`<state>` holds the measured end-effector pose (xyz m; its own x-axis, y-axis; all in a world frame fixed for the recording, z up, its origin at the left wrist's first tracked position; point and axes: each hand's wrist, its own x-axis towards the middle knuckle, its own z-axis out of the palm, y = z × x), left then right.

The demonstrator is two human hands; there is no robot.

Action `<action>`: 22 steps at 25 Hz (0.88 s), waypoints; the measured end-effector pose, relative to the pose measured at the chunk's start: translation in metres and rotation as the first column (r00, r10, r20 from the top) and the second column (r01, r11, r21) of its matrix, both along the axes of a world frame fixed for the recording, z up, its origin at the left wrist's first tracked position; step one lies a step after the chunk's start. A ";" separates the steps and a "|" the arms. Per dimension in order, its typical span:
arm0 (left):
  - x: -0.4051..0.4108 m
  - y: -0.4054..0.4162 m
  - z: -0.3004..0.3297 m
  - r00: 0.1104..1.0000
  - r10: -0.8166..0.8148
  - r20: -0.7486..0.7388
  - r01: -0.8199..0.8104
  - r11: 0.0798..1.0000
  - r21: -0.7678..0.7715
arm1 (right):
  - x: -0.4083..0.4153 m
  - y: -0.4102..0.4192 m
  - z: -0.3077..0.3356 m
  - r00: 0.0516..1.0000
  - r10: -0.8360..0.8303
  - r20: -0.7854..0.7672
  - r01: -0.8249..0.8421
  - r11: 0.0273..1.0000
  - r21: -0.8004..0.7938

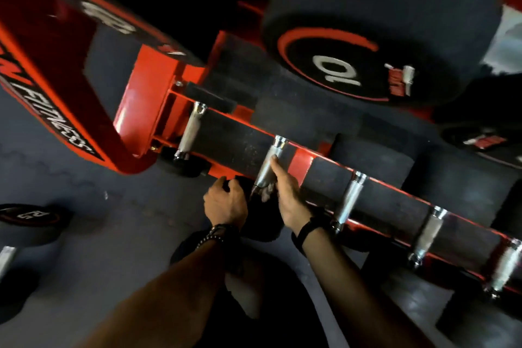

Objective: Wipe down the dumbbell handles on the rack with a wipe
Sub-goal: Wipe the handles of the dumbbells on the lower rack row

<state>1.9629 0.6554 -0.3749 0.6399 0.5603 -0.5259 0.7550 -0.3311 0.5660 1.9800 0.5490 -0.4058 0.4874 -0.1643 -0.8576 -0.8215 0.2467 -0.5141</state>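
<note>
A red rack (303, 159) carries a row of dumbbells with chrome handles across the lower tier. My right hand (288, 192) wraps around the second handle from the left (269, 164), pressing a crumpled pale wipe (267, 192) against its lower end. My left hand (226, 200) grips the black near head (261, 212) of that same dumbbell. Further handles show at the left (192, 130) and to the right (350, 198), (430, 229), (508, 265).
A large black dumbbell marked 10 (381, 31) sits on the upper tier. The red rack leg with white lettering (56, 87) slants across the left. A loose dumbbell (25, 226) lies on the grey floor at lower left.
</note>
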 end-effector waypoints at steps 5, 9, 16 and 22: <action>0.004 -0.009 0.004 0.998 0.062 0.022 -0.063 0.997 0.051 | 0.007 -0.018 -0.015 1.000 -0.008 0.023 0.000 0.937 0.349; 0.004 -0.008 0.001 0.998 0.062 0.015 -0.063 0.997 0.037 | 0.011 -0.004 -0.015 0.990 0.143 -0.005 -0.141 0.981 0.136; 0.003 -0.001 -0.001 1.000 -0.001 -0.007 0.001 1.000 -0.013 | 0.018 0.011 -0.025 0.999 -0.031 -0.012 0.033 0.964 0.265; -0.001 0.005 -0.008 0.998 -0.055 -0.023 0.054 0.998 -0.034 | 0.009 0.019 -0.024 0.995 0.069 0.072 -0.057 0.986 -0.156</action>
<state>1.9623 0.6604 -0.3829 0.6558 0.5070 -0.5593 0.7500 -0.3533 0.5591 1.9891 0.5683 -0.4299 0.5647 -0.2580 -0.7839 -0.7891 0.1093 -0.6044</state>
